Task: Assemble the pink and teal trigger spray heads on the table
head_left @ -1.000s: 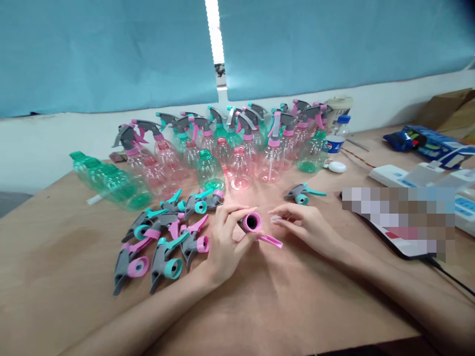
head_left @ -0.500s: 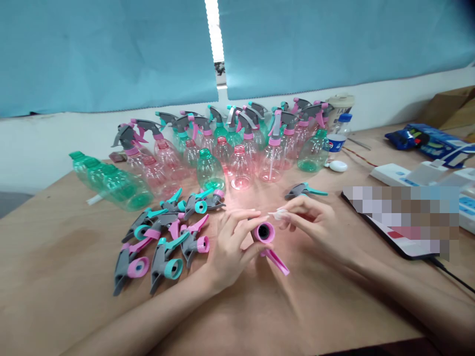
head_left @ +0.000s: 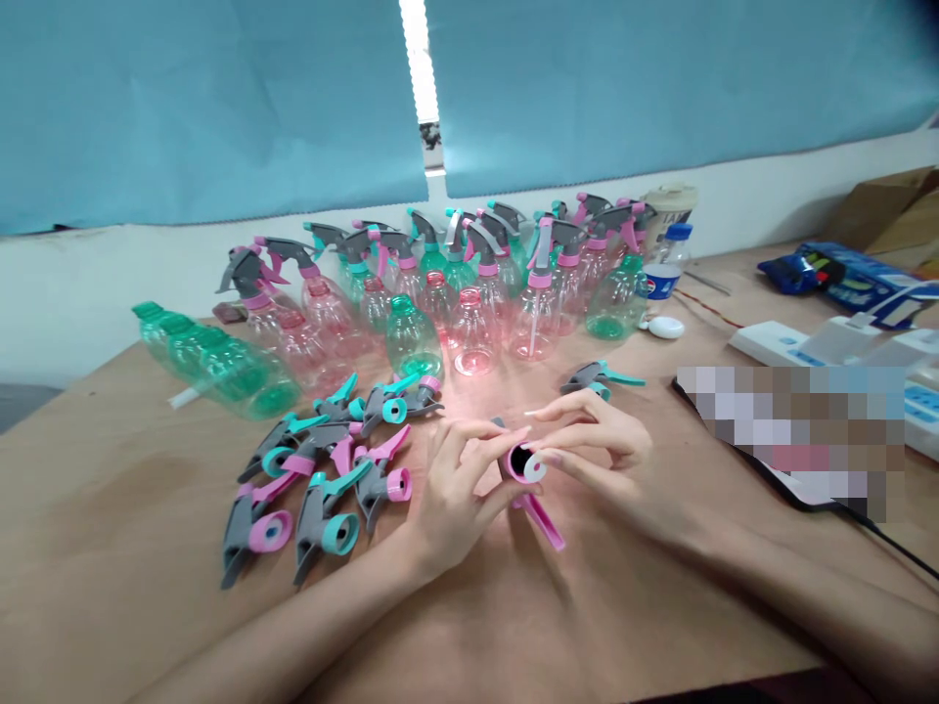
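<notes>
1. Worktop (head_left: pixel 110 508): carries all parts; the work appears partway along, judging by the mix of fitted and unfitted bottles.
2. Bottles, far side: many fitted bottles (head_left: pixel 535 323) carry spray heads. Several open pink bottles (head_left: pixel 471 337) and the green bottles (head_left: pixel 220 352) at far left have bare necks; these appear outstanding.
3. Loose heads (head_left: pixel 314 518): a cluster lies left of the hands, unattached. A single loose head (head_left: pixel 585 377) lies beyond the right hand.
4. Left hand (head_left: pixel 459 479): fingers and thumb are clamped on the held head. Right hand (head_left: pixel 602 440): thumb and fingertip are together on the white disc.
5. Held head (head_left: pixel 515 477): located between the hands, pink collar mouth exposed, pink trigger pointing near.
6. White disc (head_left: pixel 534 473): overlaps the collar mouth at its right side; seating appears incomplete.
7. Change: half a second ago, the disc is apart from the collar, to its right. The loose heads and bottles remain in place.
</notes>
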`<state>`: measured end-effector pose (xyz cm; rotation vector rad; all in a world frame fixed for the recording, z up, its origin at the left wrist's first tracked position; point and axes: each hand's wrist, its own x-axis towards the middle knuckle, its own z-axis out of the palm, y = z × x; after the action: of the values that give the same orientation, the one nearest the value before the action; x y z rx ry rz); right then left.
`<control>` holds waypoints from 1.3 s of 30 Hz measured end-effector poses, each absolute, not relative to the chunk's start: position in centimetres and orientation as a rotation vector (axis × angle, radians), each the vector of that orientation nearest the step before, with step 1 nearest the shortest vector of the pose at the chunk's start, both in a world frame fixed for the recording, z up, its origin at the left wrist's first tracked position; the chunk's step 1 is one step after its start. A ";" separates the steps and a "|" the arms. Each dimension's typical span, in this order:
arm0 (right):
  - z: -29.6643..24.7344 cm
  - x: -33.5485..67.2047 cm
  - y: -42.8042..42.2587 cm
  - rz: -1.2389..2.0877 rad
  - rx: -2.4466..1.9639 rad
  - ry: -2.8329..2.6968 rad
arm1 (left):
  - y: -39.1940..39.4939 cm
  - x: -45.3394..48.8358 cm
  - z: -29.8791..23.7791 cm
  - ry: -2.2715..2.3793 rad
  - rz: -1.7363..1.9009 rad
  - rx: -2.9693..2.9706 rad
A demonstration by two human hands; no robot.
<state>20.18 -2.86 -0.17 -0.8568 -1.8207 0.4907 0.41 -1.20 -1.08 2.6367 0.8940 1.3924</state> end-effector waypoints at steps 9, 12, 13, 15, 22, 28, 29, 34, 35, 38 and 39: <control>-0.1 19.3 -3.0 0.312 -0.766 -1.814 | -1.3 0.7 -1.1 0.837 1.426 2.605; -0.2 19.3 -2.9 0.311 -0.778 -1.822 | -1.2 0.7 -1.1 0.848 1.431 2.595; -0.2 19.3 -2.9 0.311 -0.784 -1.824 | -1.2 0.7 -1.1 0.850 1.431 2.596; -0.1 19.2 -2.9 0.311 -0.799 -1.822 | -1.2 0.6 -1.2 0.854 1.425 2.598; 0.6 19.0 -3.2 0.250 -0.804 -1.814 | -1.3 0.6 -1.1 0.842 1.415 2.610; 1.5 20.1 -3.1 0.175 -0.799 -1.969 | -1.3 0.5 -1.0 0.856 1.377 2.607; 1.8 20.3 -3.2 0.145 -0.809 -2.002 | -1.3 0.5 -1.0 0.856 1.373 2.610; 2.7 20.6 -3.3 0.038 -0.821 -2.144 | -1.2 0.4 -1.2 0.862 1.376 2.624; 2.8 20.6 -3.3 0.039 -0.830 -2.166 | -1.2 0.4 -1.2 0.867 1.375 2.624; 3.3 20.4 -3.4 0.032 -0.876 -2.228 | -1.3 0.4 -1.2 0.879 1.373 2.625; 3.5 20.4 -3.4 0.019 -0.892 -2.252 | -1.3 0.4 -1.1 0.878 1.376 2.626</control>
<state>20.38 -3.45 3.50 -0.8921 -2.2523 0.0191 0.41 -1.26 -1.14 2.6262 0.8777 1.3760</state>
